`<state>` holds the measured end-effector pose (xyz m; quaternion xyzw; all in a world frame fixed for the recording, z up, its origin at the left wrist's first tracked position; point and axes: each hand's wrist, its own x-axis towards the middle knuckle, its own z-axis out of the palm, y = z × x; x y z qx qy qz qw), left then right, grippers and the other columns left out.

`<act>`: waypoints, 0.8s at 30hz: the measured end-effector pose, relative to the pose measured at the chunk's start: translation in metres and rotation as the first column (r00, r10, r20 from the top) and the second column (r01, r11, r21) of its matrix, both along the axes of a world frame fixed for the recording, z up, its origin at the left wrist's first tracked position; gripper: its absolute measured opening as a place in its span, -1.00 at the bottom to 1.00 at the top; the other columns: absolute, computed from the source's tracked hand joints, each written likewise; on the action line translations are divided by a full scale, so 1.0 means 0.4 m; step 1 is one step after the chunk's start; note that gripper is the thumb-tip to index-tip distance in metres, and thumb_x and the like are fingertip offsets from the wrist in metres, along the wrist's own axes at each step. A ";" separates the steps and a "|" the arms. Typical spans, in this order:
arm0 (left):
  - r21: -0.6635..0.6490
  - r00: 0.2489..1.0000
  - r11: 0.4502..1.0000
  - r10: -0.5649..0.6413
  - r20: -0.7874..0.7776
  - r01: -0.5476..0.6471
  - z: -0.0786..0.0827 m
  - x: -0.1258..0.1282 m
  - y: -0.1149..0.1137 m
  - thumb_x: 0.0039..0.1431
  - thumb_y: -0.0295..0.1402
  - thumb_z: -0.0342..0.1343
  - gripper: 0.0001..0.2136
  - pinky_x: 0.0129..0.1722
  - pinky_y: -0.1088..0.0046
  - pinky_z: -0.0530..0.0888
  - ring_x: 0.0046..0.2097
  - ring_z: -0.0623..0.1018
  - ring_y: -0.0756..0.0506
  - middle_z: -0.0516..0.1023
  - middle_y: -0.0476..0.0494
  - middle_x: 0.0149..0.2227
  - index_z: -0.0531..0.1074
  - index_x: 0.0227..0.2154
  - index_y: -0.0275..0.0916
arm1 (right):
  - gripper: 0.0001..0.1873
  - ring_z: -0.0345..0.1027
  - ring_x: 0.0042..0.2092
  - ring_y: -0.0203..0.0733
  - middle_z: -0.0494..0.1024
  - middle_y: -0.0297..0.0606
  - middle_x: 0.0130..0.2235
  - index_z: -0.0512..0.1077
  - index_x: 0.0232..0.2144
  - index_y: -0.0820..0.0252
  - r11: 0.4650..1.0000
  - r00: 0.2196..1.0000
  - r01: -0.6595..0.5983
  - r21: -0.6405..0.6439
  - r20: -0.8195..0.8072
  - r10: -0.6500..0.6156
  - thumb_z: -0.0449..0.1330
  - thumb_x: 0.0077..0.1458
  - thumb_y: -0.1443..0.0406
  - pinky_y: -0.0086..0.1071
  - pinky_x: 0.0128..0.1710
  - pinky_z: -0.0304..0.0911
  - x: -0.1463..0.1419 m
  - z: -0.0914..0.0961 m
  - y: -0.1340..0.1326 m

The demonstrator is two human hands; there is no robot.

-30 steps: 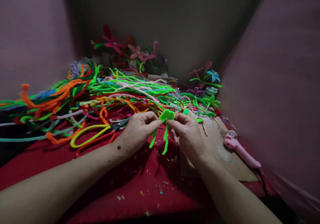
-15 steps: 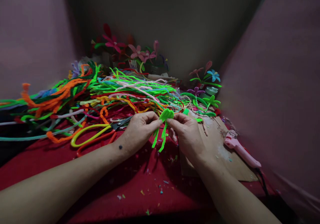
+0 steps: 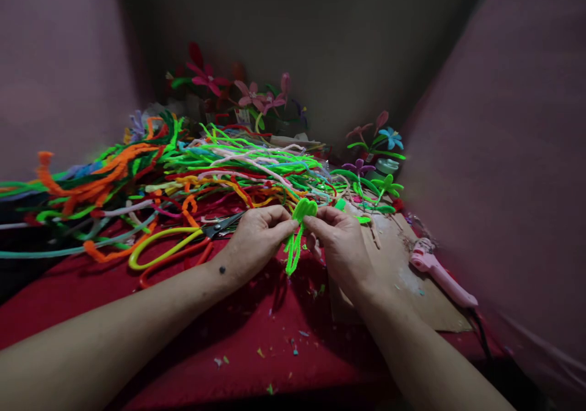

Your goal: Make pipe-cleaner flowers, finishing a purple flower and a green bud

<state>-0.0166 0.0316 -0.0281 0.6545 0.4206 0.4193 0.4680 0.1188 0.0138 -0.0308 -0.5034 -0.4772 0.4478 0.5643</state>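
Observation:
A bright green pipe cleaner shape, with rounded loops on top and two tails hanging down, is pinched between my hands above the red cloth. My left hand grips its left side between thumb and forefinger. On its right side, my right hand pinches it the same way, the thumb lying over the front. The fingertips hide part of the loops. Scissors with one yellow and one orange handle lie just left of my left hand, their blades partly behind it.
Many coloured pipe cleaners are heaped behind my hands. Fuzzy flowers stand at the back, more at the right. A pink glue gun rests on cardboard to the right. Small scraps dot the red cloth.
The two green tails have come closer together and now hang nearly side by side. Both hands keep their pinch in almost the same place.

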 end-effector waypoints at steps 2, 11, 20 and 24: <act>-0.005 1.000 1.000 -0.002 0.005 0.002 0.000 0.000 0.000 0.03 -0.37 0.05 -0.77 -0.66 0.58 0.11 -0.67 0.14 0.12 0.15 0.16 -0.73 0.24 -0.68 -0.27 | -0.85 0.05 -0.70 -0.45 0.30 -0.50 -0.69 0.30 -0.61 0.21 1.000 1.000 -0.008 0.005 0.004 0.008 0.19 -0.11 0.32 -0.50 -0.70 -0.07 0.000 -0.001 -0.001; -0.034 1.000 0.999 -0.019 0.009 0.020 -0.002 -0.001 0.007 0.04 -0.35 0.06 -0.78 -0.68 0.59 0.12 -0.69 0.18 0.11 0.22 0.14 -0.76 0.27 -0.66 -0.27 | -0.79 0.06 -0.68 -0.45 0.29 -0.49 -0.70 0.28 -0.63 0.22 1.000 1.000 -0.009 0.011 0.013 0.009 0.22 -0.09 0.28 -0.51 -0.70 0.00 0.000 -0.005 0.005; -0.128 0.991 0.991 -0.019 0.129 0.036 -0.016 -0.002 0.018 0.02 -0.28 0.10 -0.81 -0.66 0.59 0.24 -0.65 0.34 0.07 0.41 0.03 -0.65 0.36 -0.57 -0.29 | -0.82 0.23 -0.59 -0.37 0.39 -0.43 -0.59 0.40 -0.51 0.22 0.989 0.975 -0.145 -0.007 -0.173 0.142 0.30 -0.17 0.24 -0.46 -0.60 0.21 -0.002 -0.008 0.002; -0.171 0.984 0.984 -0.027 0.177 0.058 -0.018 -0.001 0.019 0.03 -0.29 0.11 -0.83 -0.65 0.60 0.27 -0.65 0.35 0.08 0.42 0.04 -0.64 0.38 -0.54 -0.30 | -0.79 0.23 -0.61 -0.37 0.44 -0.39 -0.58 0.41 -0.52 0.26 0.986 0.967 -0.157 -0.056 -0.211 0.142 0.32 -0.23 0.25 -0.45 -0.62 0.18 0.000 -0.018 0.003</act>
